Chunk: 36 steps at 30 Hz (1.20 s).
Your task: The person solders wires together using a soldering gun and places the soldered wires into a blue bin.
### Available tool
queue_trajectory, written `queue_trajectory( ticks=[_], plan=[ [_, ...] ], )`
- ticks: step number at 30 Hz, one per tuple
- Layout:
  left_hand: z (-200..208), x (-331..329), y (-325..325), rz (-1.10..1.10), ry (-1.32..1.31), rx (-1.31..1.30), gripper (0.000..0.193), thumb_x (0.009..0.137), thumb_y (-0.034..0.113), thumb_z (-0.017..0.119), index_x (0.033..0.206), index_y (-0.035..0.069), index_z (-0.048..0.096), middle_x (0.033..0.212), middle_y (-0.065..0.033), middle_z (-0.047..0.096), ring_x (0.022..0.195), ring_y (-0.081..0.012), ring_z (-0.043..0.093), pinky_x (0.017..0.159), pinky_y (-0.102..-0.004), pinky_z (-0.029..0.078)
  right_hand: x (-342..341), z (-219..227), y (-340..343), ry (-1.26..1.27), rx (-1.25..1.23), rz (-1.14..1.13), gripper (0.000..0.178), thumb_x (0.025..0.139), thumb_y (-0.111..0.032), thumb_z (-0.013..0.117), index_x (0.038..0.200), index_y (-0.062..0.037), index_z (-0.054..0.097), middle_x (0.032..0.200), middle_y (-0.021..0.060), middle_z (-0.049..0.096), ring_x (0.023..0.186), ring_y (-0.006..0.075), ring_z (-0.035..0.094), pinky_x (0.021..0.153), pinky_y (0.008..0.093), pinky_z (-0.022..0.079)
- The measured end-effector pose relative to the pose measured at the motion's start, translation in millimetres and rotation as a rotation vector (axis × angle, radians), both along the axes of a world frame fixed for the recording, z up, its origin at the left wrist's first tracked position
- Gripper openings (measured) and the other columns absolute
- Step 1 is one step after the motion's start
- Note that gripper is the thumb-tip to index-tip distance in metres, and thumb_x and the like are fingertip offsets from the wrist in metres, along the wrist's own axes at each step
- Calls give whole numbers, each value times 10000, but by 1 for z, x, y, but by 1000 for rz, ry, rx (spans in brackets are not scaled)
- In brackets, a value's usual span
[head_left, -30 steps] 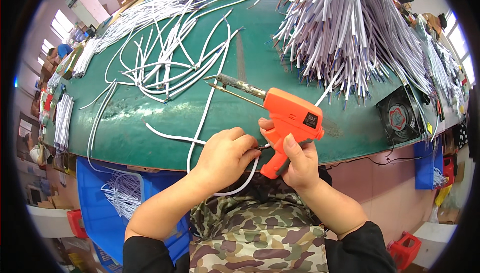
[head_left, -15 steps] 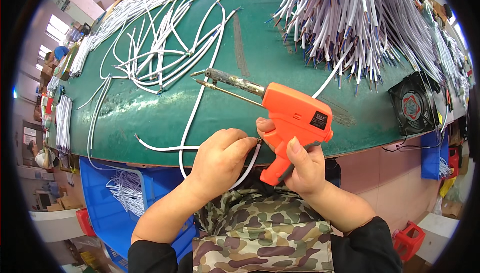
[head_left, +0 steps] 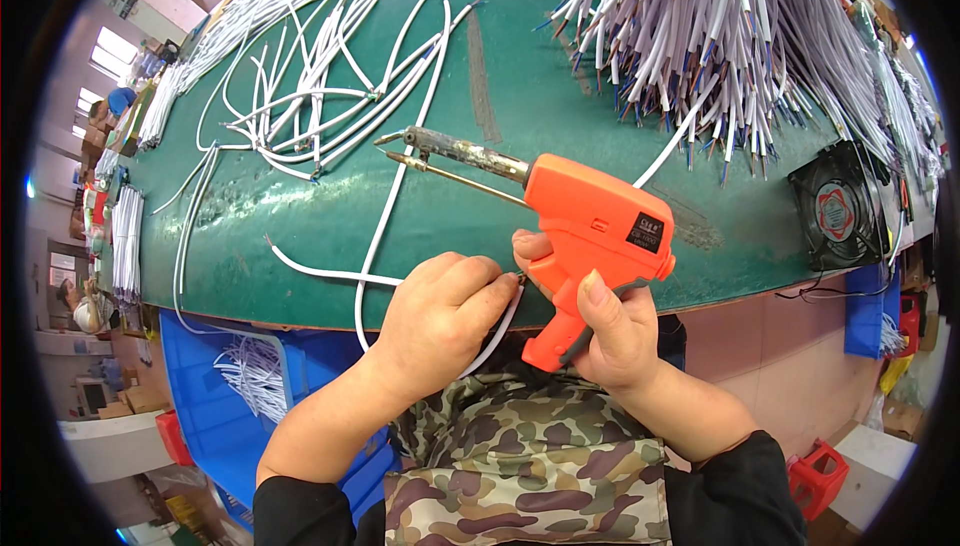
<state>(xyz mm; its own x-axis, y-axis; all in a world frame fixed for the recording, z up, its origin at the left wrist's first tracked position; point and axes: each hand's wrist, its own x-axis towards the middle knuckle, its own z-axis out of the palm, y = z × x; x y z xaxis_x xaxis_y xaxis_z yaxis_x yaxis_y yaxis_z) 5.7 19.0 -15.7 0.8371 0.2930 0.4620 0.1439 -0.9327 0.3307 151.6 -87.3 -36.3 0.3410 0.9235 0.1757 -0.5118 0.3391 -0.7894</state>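
An orange soldering gun is in my right hand, whose fingers close around its grip with the thumb along the back. Its long metal tip points left above the green tabletop. My left hand pinches a white cable close to one end, just below the gun and beside my right fingertips. From under the left hand the cable loops over the table edge, and another white end with bare wires lies to the left. The pinched end itself is mostly covered by fingers.
Loose white cables lie tangled on the green table. A thick bundle of white cables is heaped at the far right, near a black fan. Below the table's left edge sits a blue bin with cables in it.
The view has shifted slightly. Both hands keep their grips, with the soldering gun and cable in nearly the same places.
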Motion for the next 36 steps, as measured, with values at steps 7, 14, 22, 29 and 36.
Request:
queue_trajectory(
  ticks=[7,14,22,29,36],
  plan=[
    [-5,1,1,-12,-64,-25,172,708,28,687,871,6,639,841,-75,582,695,-240,578,606,-352,470,1,0,0,1,-5,12,386,967,-215,508,1279,12,483,1230,123,570,1148,209,536,983,364,420],
    [-6,1,1,-29,-64,21,166,707,29,689,862,-2,638,847,-80,583,698,-246,580,610,-354,472,-1,-1,1,-5,31,2,375,964,-208,513,1275,1,490,1241,117,568,1139,196,540,960,345,426],
    [-4,1,3,-58,-32,50,183,706,31,681,883,-2,647,854,-79,581,715,-240,586,630,-351,479,24,12,-33,-109,-60,-53,550,943,-334,536,1307,57,405,1220,222,556,1181,344,531,1042,531,398],
    [-8,-1,3,-42,-53,48,252,666,8,677,918,1,660,860,-76,609,711,-247,591,616,-350,479,54,14,-117,-818,-146,-55,433,900,-266,605,1214,19,519,1023,126,622,868,264,609,735,382,491],
    [-6,-1,3,-41,-47,74,248,657,10,677,904,-5,660,855,-77,611,707,-243,588,614,-347,477,55,-9,-138,-1010,-101,-99,596,897,-269,636,1347,29,384,1017,119,609,755,253,577,697,393,474]
  ],
)
